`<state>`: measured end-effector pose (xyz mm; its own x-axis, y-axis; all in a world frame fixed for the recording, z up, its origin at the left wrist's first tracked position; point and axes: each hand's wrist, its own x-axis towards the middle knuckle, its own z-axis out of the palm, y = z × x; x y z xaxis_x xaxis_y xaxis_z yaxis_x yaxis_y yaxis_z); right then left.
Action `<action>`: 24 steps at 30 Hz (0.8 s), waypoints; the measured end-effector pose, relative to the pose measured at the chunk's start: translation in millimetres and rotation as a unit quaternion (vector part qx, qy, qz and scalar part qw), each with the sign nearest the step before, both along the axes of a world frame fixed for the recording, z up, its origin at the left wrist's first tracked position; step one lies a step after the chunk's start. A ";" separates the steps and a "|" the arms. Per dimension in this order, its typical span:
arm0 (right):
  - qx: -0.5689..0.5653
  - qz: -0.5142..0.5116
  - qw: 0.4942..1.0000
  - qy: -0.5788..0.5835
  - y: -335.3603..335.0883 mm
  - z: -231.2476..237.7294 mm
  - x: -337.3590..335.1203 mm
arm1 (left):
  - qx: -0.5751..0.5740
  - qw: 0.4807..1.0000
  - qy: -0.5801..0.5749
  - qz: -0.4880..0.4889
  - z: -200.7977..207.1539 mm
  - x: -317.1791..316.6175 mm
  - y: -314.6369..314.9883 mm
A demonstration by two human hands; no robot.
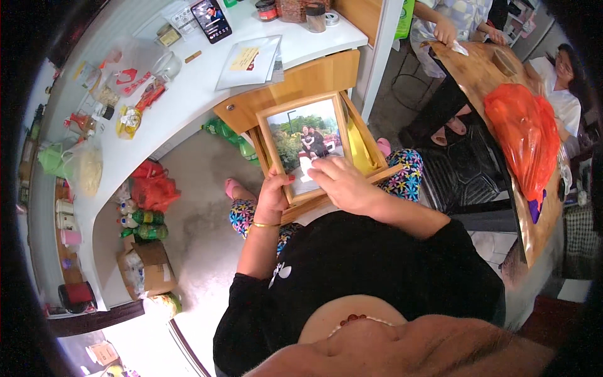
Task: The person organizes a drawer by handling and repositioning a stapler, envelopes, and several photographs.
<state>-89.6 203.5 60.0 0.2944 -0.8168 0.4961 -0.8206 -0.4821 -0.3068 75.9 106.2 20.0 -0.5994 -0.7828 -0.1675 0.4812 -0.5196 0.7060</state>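
Note:
A wood-framed photograph (298,105) is tilted up over an open wooden drawer (384,174); its picture has two people in front of greenery. My left hand (274,195) grips the frame's lower left corner, thumb on the front and a gold bangle at the wrist. Pressed to the lower part of the picture is a white tissue (306,168), held under the fingers of my right hand (345,185). Something flat and yellow (358,147) lies in the drawer, partly hidden by the frame.
A white curved counter (188,81) carries a phone (211,22), papers in a clear sleeve (250,61), jars and bagged food. Bottles (147,231), a red bag (154,187) and a cardboard box (151,267) sit below. To the right, two people are at a wooden table (465,66) with an orange bag (521,135).

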 end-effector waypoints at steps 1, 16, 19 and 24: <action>-0.001 0.001 1.000 -0.002 0.8 -3.5 1.0 | -0.016 1.000 -0.007 -0.008 -10.7 3.9 -4.9; 0.042 -0.004 0.999 -0.007 -4.7 -42.2 0.2 | -0.001 0.999 -0.030 -0.021 -36.7 2.6 -10.5; 0.033 -0.008 0.999 -0.016 -4.4 -44.1 0.4 | -0.013 0.999 -0.026 -0.027 -41.8 3.8 -11.3; 0.033 -0.031 0.998 -0.052 -9.3 -41.2 -6.5 | 0.015 0.999 -0.011 -0.044 -41.7 1.5 -6.5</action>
<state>-96.0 194.2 18.8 0.1921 -0.8639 0.4655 -0.8103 -0.4072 -0.4213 77.4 99.7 -21.7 -0.6619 -0.7214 -0.2038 0.4165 -0.5800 0.7001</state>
